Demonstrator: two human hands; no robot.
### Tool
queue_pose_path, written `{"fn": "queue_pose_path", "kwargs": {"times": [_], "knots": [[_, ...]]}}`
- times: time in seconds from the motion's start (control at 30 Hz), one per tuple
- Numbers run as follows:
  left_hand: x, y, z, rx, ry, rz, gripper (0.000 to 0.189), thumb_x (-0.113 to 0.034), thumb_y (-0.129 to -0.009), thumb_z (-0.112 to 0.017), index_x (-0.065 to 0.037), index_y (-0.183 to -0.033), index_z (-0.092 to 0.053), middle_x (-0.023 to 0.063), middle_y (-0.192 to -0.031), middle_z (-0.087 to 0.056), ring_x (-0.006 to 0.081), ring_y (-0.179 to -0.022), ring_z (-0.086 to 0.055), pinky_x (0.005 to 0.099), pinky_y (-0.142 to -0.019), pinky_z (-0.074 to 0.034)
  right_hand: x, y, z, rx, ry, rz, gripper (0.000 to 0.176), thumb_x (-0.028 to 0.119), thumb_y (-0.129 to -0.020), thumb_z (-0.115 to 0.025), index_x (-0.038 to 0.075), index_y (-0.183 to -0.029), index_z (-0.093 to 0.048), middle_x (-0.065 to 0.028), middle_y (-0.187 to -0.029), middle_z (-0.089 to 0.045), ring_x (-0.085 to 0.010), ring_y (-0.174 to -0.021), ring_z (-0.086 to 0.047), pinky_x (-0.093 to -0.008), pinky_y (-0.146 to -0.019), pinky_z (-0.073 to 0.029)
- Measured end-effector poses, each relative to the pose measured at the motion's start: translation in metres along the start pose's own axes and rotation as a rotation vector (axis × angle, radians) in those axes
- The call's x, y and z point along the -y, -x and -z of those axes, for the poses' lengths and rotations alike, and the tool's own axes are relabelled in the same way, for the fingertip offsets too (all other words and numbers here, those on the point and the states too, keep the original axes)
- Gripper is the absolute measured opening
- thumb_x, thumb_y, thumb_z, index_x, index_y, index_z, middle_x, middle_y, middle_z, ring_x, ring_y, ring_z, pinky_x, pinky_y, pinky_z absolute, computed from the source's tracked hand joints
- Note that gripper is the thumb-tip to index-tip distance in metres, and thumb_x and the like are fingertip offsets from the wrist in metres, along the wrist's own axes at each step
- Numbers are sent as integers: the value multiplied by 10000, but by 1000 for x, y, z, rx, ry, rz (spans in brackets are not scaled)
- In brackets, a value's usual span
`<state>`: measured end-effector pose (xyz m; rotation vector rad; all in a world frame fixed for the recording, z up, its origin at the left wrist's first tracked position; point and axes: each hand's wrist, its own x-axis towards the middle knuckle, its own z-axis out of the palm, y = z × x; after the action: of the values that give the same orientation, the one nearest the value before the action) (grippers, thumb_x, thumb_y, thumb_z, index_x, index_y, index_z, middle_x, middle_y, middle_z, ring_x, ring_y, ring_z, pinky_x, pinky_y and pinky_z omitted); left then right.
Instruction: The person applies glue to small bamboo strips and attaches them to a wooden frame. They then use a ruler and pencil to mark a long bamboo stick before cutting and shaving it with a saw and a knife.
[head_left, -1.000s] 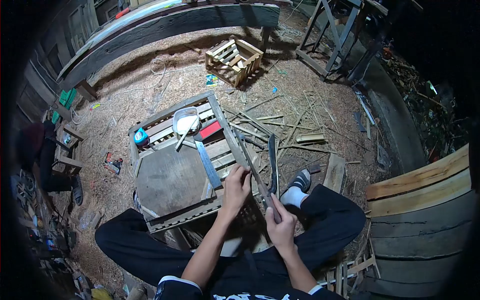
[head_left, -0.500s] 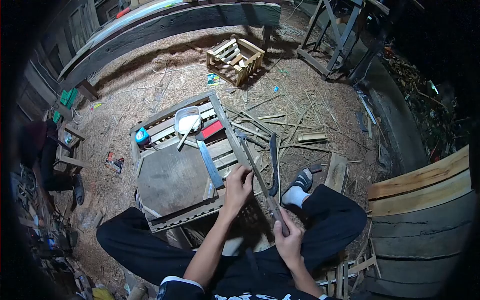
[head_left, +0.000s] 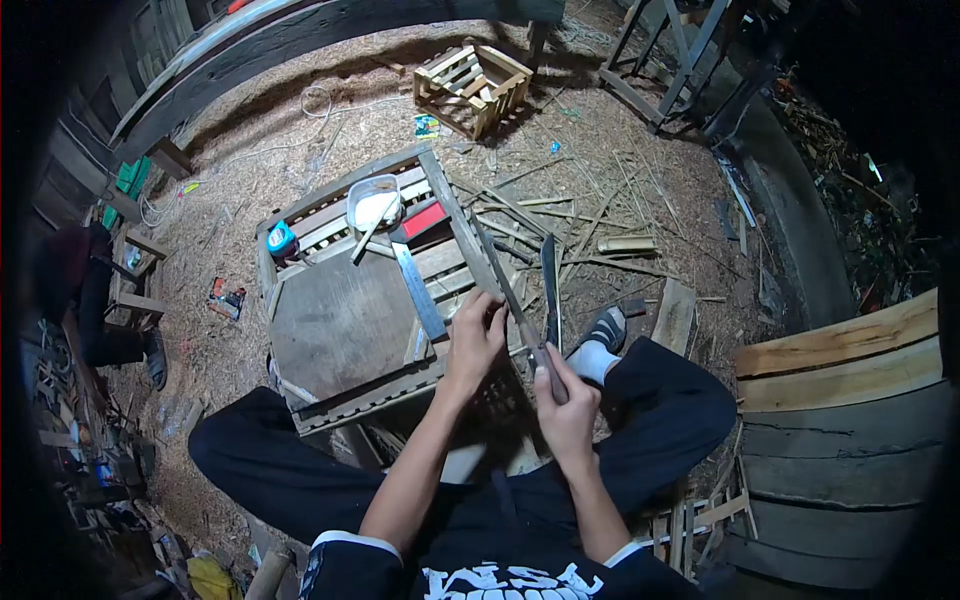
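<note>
My right hand (head_left: 568, 400) is wrapped round the handle of a long-bladed knife (head_left: 520, 318). Its dark blade points forward, along the right edge of a slatted wooden stand (head_left: 345, 412). Close beside the blade is my left hand (head_left: 475, 340), fingers curled in a pinch over the stand's near right part; what they hold, if anything, is hidden. To the left of that hand lie a try square (head_left: 420, 295) with a red stock and a dark wooden board (head_left: 345, 325). A plastic tub (head_left: 373, 202) of white material, with a stick across it, and a blue tape measure (head_left: 281, 240) sit farther back.
A dark machete (head_left: 549, 285) lies on the ground right of the stand, among scattered bamboo strips (head_left: 600, 205). A small slatted crate (head_left: 472, 90) stands beyond. Wooden planks (head_left: 840, 400) are at the right. Another person's legs (head_left: 105, 320) show at the left.
The right hand and knife have shifted slightly forward and left against the stand. My left hand stays pinched near the blade. The view has tilted down a little.
</note>
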<state>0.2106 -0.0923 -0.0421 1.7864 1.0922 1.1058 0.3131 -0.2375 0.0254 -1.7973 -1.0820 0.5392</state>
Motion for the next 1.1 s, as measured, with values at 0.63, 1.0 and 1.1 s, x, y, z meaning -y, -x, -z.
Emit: {"fn": "queue_pose_path", "kwargs": {"times": [0.63, 1.0, 1.1], "knots": [[-2, -5, 2, 9, -17, -18, 120, 6, -909, -716, 62, -1012, -692, 214, -973, -664, 401, -878, -688, 422, -786, -550, 6, 10, 5, 25, 40, -30, 400, 161, -1009, -675, -45, -1352, -673, -294, -1098, -751, -364, -959, -789, -402, -781, -598], [-4, -3, 2, -7, -39, -36, 127, -5, -917, -712, 58, -1027, -702, 225, -979, -672, 392, -876, -707, 427, -763, -558, 13, 14, 9, 51, 100, -113, 395, 165, -1011, -683, -65, -1332, -679, -271, -1060, -773, -308, -915, -803, -364, -770, -596], [-4, -4, 0, -47, -21, -2, 122, -16, -899, -732, 50, -998, -704, 206, -943, -675, 371, -826, -680, 418, -732, -532, 3, 30, 23, 24, 31, -53, 390, 157, -1004, -689, -71, -1320, -684, -292, -1141, -754, -329, -1011, -788, -386, -822, -599]]}}
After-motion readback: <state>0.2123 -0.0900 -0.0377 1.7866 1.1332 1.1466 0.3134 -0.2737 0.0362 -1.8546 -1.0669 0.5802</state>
